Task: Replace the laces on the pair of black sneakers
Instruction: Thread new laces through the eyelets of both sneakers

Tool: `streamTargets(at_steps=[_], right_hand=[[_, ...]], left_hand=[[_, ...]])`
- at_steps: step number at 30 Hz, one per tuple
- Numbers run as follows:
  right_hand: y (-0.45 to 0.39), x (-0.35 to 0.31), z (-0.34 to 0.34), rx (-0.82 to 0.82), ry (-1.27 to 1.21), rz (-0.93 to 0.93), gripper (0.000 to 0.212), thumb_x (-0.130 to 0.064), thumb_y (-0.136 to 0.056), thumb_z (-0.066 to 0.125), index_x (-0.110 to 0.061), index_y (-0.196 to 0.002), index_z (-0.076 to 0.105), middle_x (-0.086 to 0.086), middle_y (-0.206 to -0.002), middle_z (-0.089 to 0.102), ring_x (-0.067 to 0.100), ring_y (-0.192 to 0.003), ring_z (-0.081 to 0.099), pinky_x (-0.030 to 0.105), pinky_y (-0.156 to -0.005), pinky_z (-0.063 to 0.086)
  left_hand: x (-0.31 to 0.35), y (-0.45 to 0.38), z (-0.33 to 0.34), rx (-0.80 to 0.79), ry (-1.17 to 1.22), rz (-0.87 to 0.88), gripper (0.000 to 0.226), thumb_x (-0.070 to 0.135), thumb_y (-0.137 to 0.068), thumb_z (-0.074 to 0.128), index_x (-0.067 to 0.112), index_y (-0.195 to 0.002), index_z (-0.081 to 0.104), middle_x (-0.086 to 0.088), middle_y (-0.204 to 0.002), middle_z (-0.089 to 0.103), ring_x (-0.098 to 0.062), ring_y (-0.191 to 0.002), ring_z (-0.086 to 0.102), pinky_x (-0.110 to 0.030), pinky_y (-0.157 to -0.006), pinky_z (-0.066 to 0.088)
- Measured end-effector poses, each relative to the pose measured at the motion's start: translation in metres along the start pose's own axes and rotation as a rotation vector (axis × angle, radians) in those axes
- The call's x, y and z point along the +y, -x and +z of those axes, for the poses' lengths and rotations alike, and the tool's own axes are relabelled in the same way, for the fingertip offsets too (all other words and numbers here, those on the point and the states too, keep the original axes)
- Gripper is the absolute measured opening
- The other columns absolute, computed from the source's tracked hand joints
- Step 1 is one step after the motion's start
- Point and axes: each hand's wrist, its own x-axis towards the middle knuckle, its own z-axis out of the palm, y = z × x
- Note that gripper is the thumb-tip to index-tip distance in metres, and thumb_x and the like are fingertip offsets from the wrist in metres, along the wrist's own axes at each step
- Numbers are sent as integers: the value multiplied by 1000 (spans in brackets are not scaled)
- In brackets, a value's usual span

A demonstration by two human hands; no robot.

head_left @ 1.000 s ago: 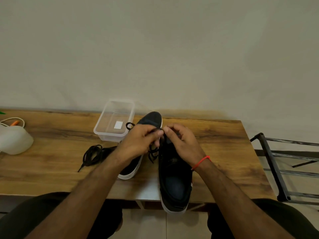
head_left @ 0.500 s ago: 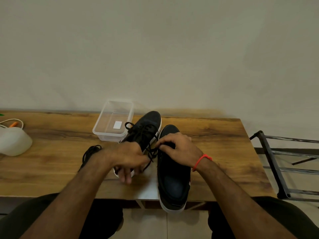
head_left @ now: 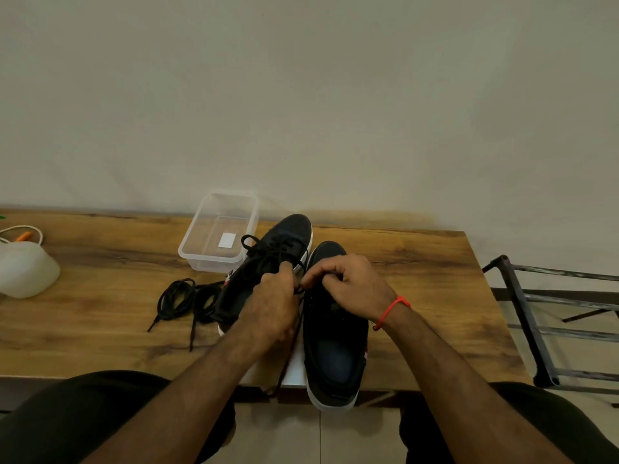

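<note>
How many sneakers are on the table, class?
2. One sneaker lies left, beside the box, already laced. The other sneaker lies right, its heel over the table's near edge, under both hands.

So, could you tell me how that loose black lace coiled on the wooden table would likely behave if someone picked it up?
The loose black lace is probably floppy: it lies in slack coils. It likely weighs little, being thin cord, and its trailing ends would probably dangle.

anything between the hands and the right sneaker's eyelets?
Nothing visible. Both the left hand and the right hand are already at the right sneaker, pinching a black lace. The laced left sneaker sits alongside, not blocking.
</note>
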Motion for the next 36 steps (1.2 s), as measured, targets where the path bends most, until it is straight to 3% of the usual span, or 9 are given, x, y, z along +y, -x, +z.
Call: streamTargets(at_steps=[2, 4, 7, 10, 13, 17, 24, 29, 36], right_hand=[[-2, 4, -9, 125, -59, 96, 41, 9, -91, 45, -16, -93, 77, -14, -88, 72, -13, -77, 63, 8, -74, 50], [-5, 11, -17, 269, -106, 175, 42, 9, -92, 45, -20, -88, 75, -12, -88, 71, -6, -85, 66, 16, -84, 54], [-7, 19, -25, 338, -92, 296, 41, 7, -94, 45, -24, -82, 70, -9, -87, 70, -1, -88, 65, 13, -81, 50], [-7, 29, -28, 228, 86, 405, 34, -2, -94, 49, -28, -82, 68, -3, -92, 70, 12, -91, 65, 25, -80, 53], [-4, 33, -25, 41, 208, 520, 13, -26, -96, 57, -26, -91, 69, -2, -97, 67, 17, -94, 62, 28, -75, 47], [2, 27, -28, -78, 217, 579, 32, -52, -91, 64, -20, -87, 63, -3, -82, 63, 13, -75, 57, 28, -62, 43], [10, 19, -38, -96, 171, 613, 20, -33, -92, 68, -17, -80, 67, 1, -72, 65, 13, -63, 59, 26, -50, 45], [12, 23, -38, -68, 88, 618, 18, -26, -96, 64, -13, -88, 72, 14, -94, 75, 30, -93, 72, 47, -78, 62], [13, 25, -38, -70, -2, 642, 20, -23, -100, 58, -7, -103, 71, 13, -104, 73, 27, -101, 70, 49, -87, 59]], left_hand=[[-3, -3, -2, 58, -39, 70, 8, 21, -103, 52, 28, -104, 48, -1, -92, 62, -15, -62, 69, -36, -58, 62], [-5, -7, -12, 142, -5, 147, 7, 25, -103, 53, 32, -103, 54, 5, -93, 65, -11, -68, 66, -35, -66, 61], [4, -11, -28, 212, 281, 256, 16, 18, -103, 55, 30, -109, 65, 8, -87, 68, -6, -56, 63, -19, -49, 51], [9, -13, -32, 268, 441, 340, 24, 11, -99, 62, 26, -116, 71, 6, -92, 71, -3, -51, 61, -16, -47, 49], [7, -16, -23, 330, 307, 372, 23, 16, -96, 68, 29, -113, 77, 15, -100, 73, 4, -64, 61, -16, -70, 54], [8, -20, -7, 285, 161, 407, 17, 35, -90, 72, 30, -105, 78, 15, -109, 66, 0, -97, 60, -26, -86, 54], [23, -14, 11, 227, 269, 495, 25, 24, -91, 74, 21, -116, 75, 12, -89, 75, 7, -82, 66, -16, -83, 56], [24, -12, 20, 181, 152, 469, 18, 33, -96, 67, 26, -109, 77, 14, -93, 73, 0, -86, 67, -33, -81, 60], [28, -8, 21, 112, -237, 451, 25, 40, -102, 54, 28, -116, 71, 9, -99, 57, -11, -91, 57, -32, -76, 52]])
